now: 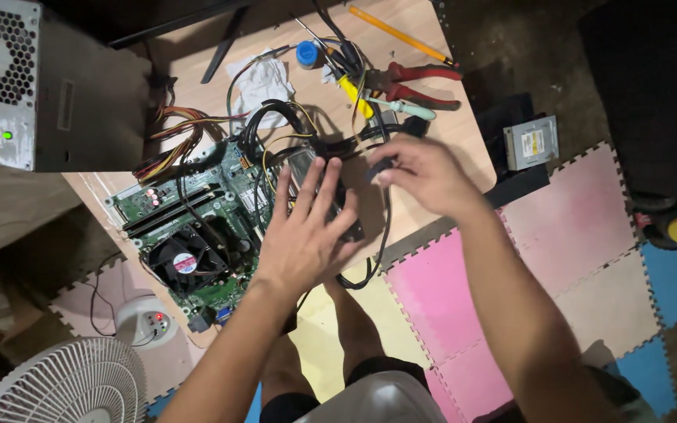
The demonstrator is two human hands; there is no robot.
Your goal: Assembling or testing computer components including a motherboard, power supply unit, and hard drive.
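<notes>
- Motherboard lies flat on the low wooden table, fan upward, cables spread around it.
- I see my left hand pressed open-palmed, fingers spread, over a dark drive at the board's edge, apparently to steady it.
- My right hand pinches a black cable connector just beside the drive.
- Red-handled pliers and a yellow screwdriver lie within reach behind.
</notes>
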